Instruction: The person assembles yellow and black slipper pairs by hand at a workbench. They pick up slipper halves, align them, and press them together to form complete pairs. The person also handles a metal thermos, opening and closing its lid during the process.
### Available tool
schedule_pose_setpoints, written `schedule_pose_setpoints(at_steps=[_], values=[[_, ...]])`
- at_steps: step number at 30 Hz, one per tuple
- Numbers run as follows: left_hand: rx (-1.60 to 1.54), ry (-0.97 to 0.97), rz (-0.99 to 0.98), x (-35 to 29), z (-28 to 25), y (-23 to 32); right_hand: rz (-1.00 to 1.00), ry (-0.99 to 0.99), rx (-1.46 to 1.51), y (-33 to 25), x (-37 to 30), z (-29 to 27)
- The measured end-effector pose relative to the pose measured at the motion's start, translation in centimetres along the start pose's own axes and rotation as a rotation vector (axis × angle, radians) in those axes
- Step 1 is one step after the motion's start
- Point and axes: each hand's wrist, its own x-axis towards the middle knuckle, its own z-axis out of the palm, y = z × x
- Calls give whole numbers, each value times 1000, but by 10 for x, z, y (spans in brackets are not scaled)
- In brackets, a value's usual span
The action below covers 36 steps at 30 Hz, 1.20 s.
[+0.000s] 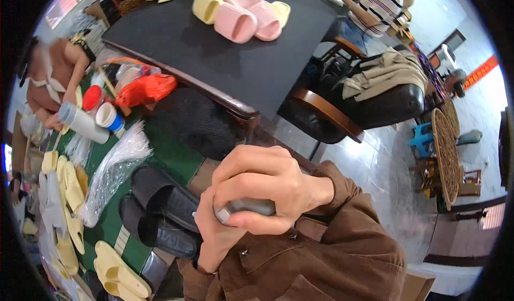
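In front of my chest my two hands are pressed together. My right hand [262,180] comes from the right, its fingers curled over the front and its thumb bent beneath. In its grip shows a smooth, dark grey rounded object [251,207] with a pale, shiny end; its kind is hidden. My left hand [217,231] touches the right one from the left and below, and its fingers are mostly covered. Just left of my hands lie black slides [171,199] on a green surface [142,250].
Pale yellow slides [119,271] line the green surface. Also there are clear plastic wrap [118,172], a grey-white bottle [83,123], a cup [110,117] and a red bag [147,90]. A dark table [176,44] holds pink slides [235,22]. A black chair [385,105] stands right; co-workers sit nearby.
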Motion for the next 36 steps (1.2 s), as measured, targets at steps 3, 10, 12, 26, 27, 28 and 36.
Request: schedule_pose_setpoints(at_steps=[3,10,12,26,27,28,36], values=[[-42,-76,51,9,14,-3,-155,-42,91,7,-3,-12],[-47,-207,284,25,40,5,-146,-679,796,13,7,-38],[-37,-213,369,25,45,5,-53,-711,605,17,1,-46],[-31,-494,139,20,97,-46,-162,-1144,-1037,-23,-63,-101],[-105,-534,66,21,100,-46,-327,-1155,-1094,-23,-64,-101],[-174,-570,-9,20,100,-46,-416,-1181,-1091,-21,-65,-101],[-99,-482,89,13,110,-57,462,-749,-424,-15,-53,-103]])
